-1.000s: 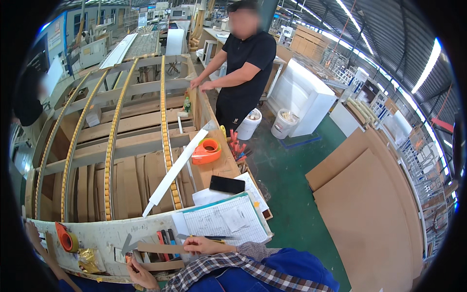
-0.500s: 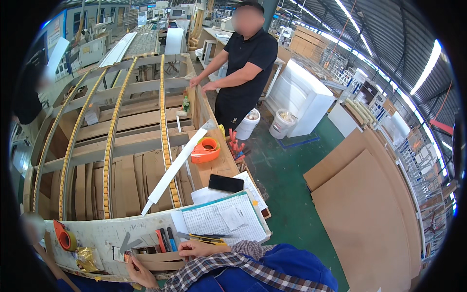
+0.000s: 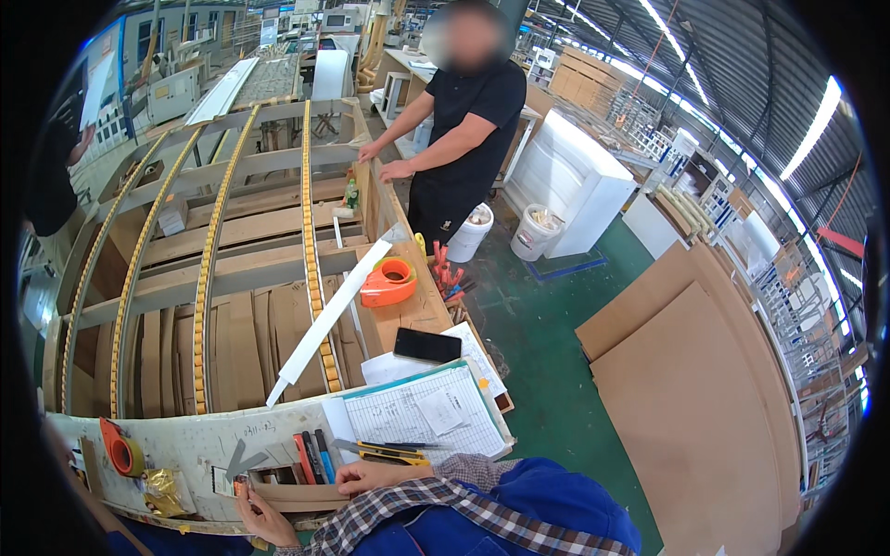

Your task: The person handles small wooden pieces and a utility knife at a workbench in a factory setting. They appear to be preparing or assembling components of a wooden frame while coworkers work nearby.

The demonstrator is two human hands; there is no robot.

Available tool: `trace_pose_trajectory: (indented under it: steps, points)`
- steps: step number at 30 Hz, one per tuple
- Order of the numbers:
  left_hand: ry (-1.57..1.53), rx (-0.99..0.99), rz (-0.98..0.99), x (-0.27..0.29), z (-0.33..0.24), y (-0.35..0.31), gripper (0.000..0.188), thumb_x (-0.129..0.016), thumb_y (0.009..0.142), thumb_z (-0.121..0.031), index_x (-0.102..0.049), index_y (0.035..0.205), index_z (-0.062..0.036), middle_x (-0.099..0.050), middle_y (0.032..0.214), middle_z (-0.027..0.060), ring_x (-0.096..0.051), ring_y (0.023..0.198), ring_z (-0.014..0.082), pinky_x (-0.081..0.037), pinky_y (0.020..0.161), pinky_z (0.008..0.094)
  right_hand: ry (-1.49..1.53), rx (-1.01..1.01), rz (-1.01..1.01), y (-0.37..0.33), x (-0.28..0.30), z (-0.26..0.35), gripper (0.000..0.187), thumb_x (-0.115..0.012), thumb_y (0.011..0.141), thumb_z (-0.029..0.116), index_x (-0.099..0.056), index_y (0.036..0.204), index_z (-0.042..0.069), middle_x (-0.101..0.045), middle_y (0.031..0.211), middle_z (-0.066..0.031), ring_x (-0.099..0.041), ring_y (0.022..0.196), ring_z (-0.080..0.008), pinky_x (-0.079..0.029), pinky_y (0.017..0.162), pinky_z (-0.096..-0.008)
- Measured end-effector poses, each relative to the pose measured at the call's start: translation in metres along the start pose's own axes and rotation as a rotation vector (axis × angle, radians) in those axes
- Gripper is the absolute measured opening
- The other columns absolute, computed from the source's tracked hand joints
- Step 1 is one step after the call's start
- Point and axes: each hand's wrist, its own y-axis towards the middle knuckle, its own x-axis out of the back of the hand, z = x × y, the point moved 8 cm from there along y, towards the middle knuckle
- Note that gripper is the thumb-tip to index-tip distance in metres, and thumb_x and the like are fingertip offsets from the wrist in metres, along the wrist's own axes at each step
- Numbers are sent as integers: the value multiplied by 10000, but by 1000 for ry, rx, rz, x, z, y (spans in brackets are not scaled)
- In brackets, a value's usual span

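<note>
A flat brown strip [image 3: 301, 495], apparently cardboard, spans between my hands at the near edge of the bench. My left hand [image 3: 266, 519] is closed at its left end, thumb and fingers pinched together beside a small dark and orange item. At the right end, the curled fingers of my right hand [image 3: 369, 476] rest on the strip. Just beyond stand red, black and blue pens or markers [image 3: 315, 458]. Grey flat pieces [image 3: 245, 460] lie beyond my left fingertips. Yellow and black cutter knives [image 3: 394, 453] lie beyond my right hand.
Ahead stands a frame with yellow roller tracks [image 3: 211, 259]; a white strip [image 3: 329, 324] lies across it. An orange tape dispenser [image 3: 389, 283], a phone [image 3: 427, 345] and a clipboard with papers [image 3: 417, 412] are to the right. A person [image 3: 464, 139] stands beyond; cardboard sheets [image 3: 686, 398] lean at right.
My hands have shifted only slightly, and the double band of the strip looks narrower. At the far left, a person's hand has risen beside a pale panel. The whole view has drifted a little.
</note>
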Motion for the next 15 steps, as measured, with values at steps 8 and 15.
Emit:
trace_pose_trajectory:
  steps: [8, 15]
  points:
    - [-138, 119, 61, -3, -1, -3, 265, -489, 898, -134, -531, 1059, 73, -583, 974, 151, -542, 829, 180, -436, 726, 279, -135, -28, -1, 5, -4, -4, 174, -569, 848, 207, -524, 859, 40, -534, 728, 24, -459, 654, -40, -363, 582, -191]
    - [-195, 94, 58, -4, -1, -4, 207, -490, 895, -121, -523, 968, 70, -567, 914, 130, -526, 818, 172, -425, 747, 280, 20, 60, -48, 8, -4, -2, 290, -618, 815, 204, -498, 1010, 26, -560, 737, 11, -494, 641, -42, -375, 540, -189]
